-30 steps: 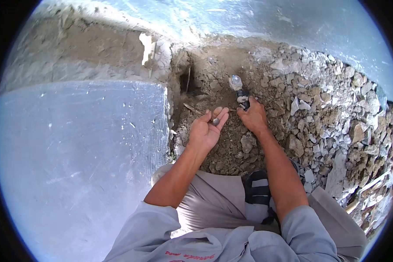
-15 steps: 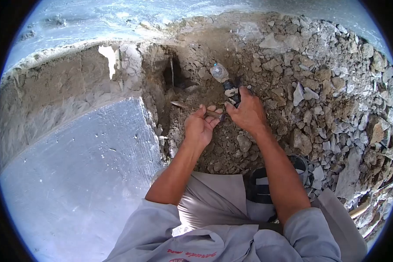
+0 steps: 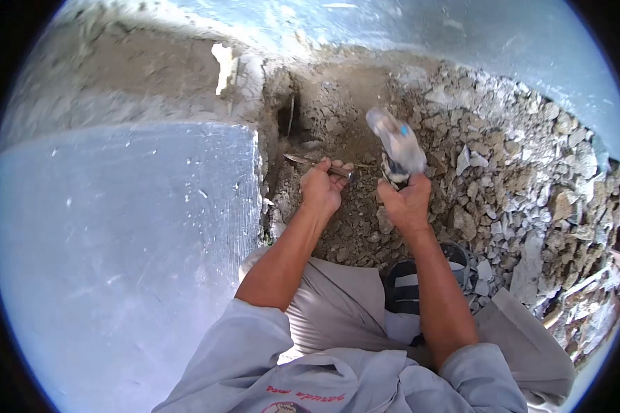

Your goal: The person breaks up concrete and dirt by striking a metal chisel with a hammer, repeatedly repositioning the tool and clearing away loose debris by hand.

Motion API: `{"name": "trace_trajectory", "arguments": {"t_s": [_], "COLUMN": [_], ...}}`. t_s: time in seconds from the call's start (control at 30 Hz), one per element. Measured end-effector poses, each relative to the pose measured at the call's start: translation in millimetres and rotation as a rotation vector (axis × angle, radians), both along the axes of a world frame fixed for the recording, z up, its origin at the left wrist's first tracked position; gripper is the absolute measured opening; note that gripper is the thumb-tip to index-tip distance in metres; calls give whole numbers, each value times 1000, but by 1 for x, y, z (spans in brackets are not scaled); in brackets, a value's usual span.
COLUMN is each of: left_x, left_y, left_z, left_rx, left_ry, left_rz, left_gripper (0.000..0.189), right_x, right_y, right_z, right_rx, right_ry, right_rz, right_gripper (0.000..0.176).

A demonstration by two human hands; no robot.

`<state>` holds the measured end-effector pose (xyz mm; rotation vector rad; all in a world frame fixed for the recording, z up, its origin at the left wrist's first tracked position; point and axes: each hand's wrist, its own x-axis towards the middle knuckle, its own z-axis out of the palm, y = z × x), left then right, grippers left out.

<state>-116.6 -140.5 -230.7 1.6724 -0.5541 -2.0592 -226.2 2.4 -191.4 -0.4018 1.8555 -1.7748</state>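
My left hand (image 3: 324,187) is closed around a chisel (image 3: 339,171), a slim metal rod. Its pointed end reaches left toward the broken edge of the wall; its blunt end sticks out right of my fingers. My right hand (image 3: 408,203) grips a hammer (image 3: 397,141) by its short dark handle. The hammer's greyish head is smeared by motion, up and to the right of the chisel, apart from it. Both hands are over broken soil and rubble.
Loose rubble (image 3: 510,179) spreads over the right side. A smooth blue-grey slab (image 3: 131,248) lies on the left, with a rough earthen face (image 3: 138,62) beyond it. A dark hole (image 3: 287,118) with a thin rod opens near the corner. A shoe (image 3: 401,289) rests below my right hand.
The hammer in my right hand has swung up and to the right, away from the chisel. My left hand still holds the chisel. The view has shifted slightly.
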Motion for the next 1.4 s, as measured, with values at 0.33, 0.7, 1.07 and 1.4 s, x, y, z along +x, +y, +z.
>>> {"name": "trace_trajectory", "arguments": {"t_s": [0.33, 0.7, 1.07, 1.4], "left_x": [1, 28, 13, 1], "left_y": [-12, -3, -16, -19], "left_z": [7, -14, -13, 0], "left_rx": [74, 47, 41, 21], "left_ry": [224, 232, 129, 209], "left_rz": [150, 138, 127, 172], "left_gripper": [14, 10, 15, 16], "right_x": [15, 84, 68, 21], "right_y": [13, 11, 25, 31], "right_z": [106, 17, -12, 47], "right_rx": [-253, 218, 256, 2], "right_ry": [-70, -273, -158, -191], "right_rz": [-280, 167, 108, -40], "right_gripper": [17, 16, 11, 9]}}
